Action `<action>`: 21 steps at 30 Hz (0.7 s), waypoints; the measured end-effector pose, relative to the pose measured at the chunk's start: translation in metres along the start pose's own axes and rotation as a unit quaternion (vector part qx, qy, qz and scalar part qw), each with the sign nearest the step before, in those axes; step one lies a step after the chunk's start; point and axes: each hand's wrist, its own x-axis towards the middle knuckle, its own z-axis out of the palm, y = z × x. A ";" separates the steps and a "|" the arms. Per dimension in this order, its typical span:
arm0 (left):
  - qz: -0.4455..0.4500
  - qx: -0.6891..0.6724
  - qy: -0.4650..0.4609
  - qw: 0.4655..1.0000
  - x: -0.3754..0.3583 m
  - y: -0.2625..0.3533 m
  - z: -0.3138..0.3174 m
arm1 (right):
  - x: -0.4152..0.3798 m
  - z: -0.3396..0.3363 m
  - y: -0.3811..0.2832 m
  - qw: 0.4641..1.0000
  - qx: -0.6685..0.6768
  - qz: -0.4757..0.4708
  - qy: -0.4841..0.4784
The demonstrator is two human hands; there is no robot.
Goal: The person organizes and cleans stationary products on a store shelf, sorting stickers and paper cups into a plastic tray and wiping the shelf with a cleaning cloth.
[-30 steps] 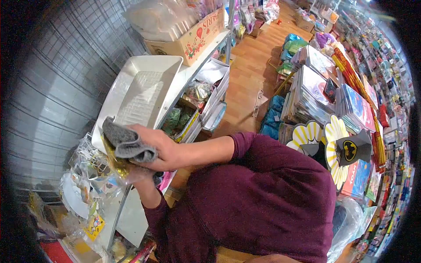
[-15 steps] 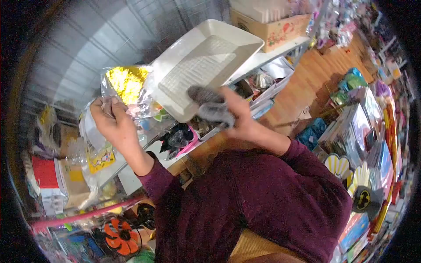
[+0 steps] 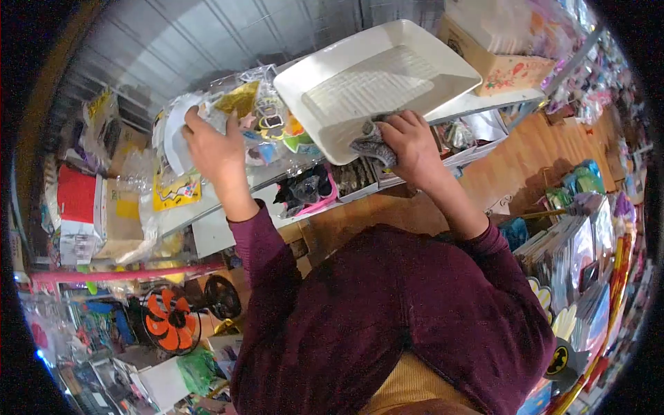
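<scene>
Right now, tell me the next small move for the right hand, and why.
I would probably slide the grey cloth along the near rim of the white tray: the right hand already has it bunched at that edge, and nothing else shows in the tray. The left hand, fingers spread by the gold packet, is out of the way.

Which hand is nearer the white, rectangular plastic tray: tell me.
Right. The right hand, gripping a crumpled grey fabric cloth, is at the near edge of the tray; the left hand is farther off, to its left, by clear plastic packets.
</scene>
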 end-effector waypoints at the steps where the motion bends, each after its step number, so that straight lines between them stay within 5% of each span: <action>1: 0.051 0.019 0.031 0.998 0.000 0.001 -0.002 | 0.001 0.001 0.000 1.000 0.006 -0.003 0.009; 4: 0.121 0.046 0.058 0.990 -0.001 0.014 -0.002 | 0.003 0.001 0.002 1.000 0.004 -0.006 -0.002; 6: 0.268 -0.033 -0.051 0.961 -0.003 0.016 0.009 | 0.004 0.001 0.005 1.000 0.007 -0.009 -0.010; 9: 0.297 0.033 -0.182 0.937 -0.011 0.013 0.033 | 0.007 0.002 0.009 0.999 0.030 -0.028 0.020; 16: 0.303 0.036 -0.200 0.931 -0.012 -0.013 0.057 | 0.011 -0.036 0.020 0.988 0.103 -0.039 0.104; 18: 0.298 0.036 -0.180 0.937 -0.013 -0.013 0.060 | 0.004 -0.056 0.015 0.967 0.032 -0.019 0.250; 20: 0.297 0.025 -0.176 0.938 -0.014 -0.015 0.060 | -0.013 -0.082 0.018 0.962 -0.007 0.097 0.255; 21: 0.295 0.012 -0.171 0.940 -0.015 -0.015 0.059 | -0.021 -0.088 0.019 0.932 0.096 0.085 0.340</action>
